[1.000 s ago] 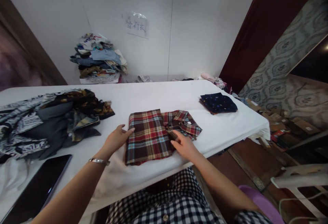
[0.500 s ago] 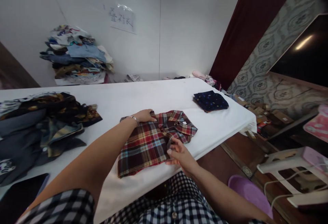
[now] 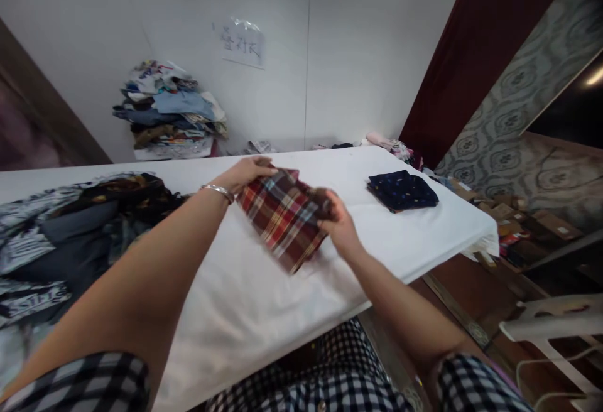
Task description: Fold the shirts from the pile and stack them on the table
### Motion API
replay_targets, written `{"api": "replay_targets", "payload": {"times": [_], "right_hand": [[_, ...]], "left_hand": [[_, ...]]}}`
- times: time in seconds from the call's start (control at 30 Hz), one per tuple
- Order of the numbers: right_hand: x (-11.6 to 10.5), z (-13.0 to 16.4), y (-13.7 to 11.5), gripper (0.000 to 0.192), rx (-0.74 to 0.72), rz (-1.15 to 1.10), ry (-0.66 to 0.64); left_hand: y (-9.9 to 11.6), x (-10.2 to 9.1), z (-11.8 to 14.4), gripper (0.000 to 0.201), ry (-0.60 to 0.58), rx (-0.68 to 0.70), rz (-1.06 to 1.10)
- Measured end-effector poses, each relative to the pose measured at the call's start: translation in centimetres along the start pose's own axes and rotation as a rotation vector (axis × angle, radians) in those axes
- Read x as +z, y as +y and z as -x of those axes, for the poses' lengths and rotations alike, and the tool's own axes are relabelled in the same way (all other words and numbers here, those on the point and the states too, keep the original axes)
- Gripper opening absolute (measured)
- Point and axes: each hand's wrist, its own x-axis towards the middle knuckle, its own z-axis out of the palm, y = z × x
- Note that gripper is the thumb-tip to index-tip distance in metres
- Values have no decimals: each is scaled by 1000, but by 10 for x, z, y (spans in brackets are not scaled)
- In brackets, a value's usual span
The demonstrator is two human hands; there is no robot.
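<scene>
A messy pile of clothes (image 3: 80, 236) lay on the white table (image 3: 226, 324), at nine o'clock from the red checked shirt (image 3: 277, 217). A tall stack of clothes (image 3: 169, 113) stood at ten o'clock, by the white wall (image 3: 367, 54). A paper (image 3: 242, 43) with writing was stuck up there, near eleven o'clock. The left hand (image 3: 247, 173) had a shiny bracelet (image 3: 217, 192) on its wrist, and its fingers were curled tight around the shirt's ten o'clock corner. The folded shirt was tipped and blurry, held between both hands above the table. I could not tell if its bottom corner touched the table. The right hand (image 3: 342, 223) pinched the shirt's three o'clock side, thumb and fingers closed on it. Further out near three o'clock, a folded dark blue cloth (image 3: 402, 190) lay on the table. A white stool (image 3: 575, 324) stood near four o'clock.
</scene>
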Motion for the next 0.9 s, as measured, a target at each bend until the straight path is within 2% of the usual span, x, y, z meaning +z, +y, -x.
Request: {"api": "replay_targets", "payload": {"times": [0.07,0.13,0.2,0.23,0.33,0.43,0.5,0.57,0.63,0.7,0.83,0.9], "right_hand": [[-7,-42,-26,81,-123,100,-11],[-12,-71,-44,81,-244,152,-38],[-18,-80,-44,80,-301,195,-63],[-21,-76,-37,79,-293,227,-73],[-38,-37,4,77,-157,369,-130],[-58,21,49,76,-19,506,-313],[-68,53,62,78,-3,587,-368],[-73,71,61,81,11,617,-394],[-72,74,51,82,69,578,-414],[-68,66,39,79,173,485,-402],[-52,31,29,74,408,332,-206],[-42,13,31,72,488,290,-96]], "left_hand": [[23,-23,10,58,145,95,190],[39,-37,28,67,224,198,235],[40,-40,54,76,254,261,170],[33,-37,70,80,255,268,104],[-15,-14,128,77,198,235,-157],[-79,17,188,66,29,213,-360],[-108,32,218,69,-12,181,-405],[-120,38,235,78,8,100,-379],[-117,37,238,85,42,-17,-298],[-109,35,229,83,103,-132,-187],[-94,37,197,61,283,-317,29],[-88,43,181,50,325,-360,104]]}}
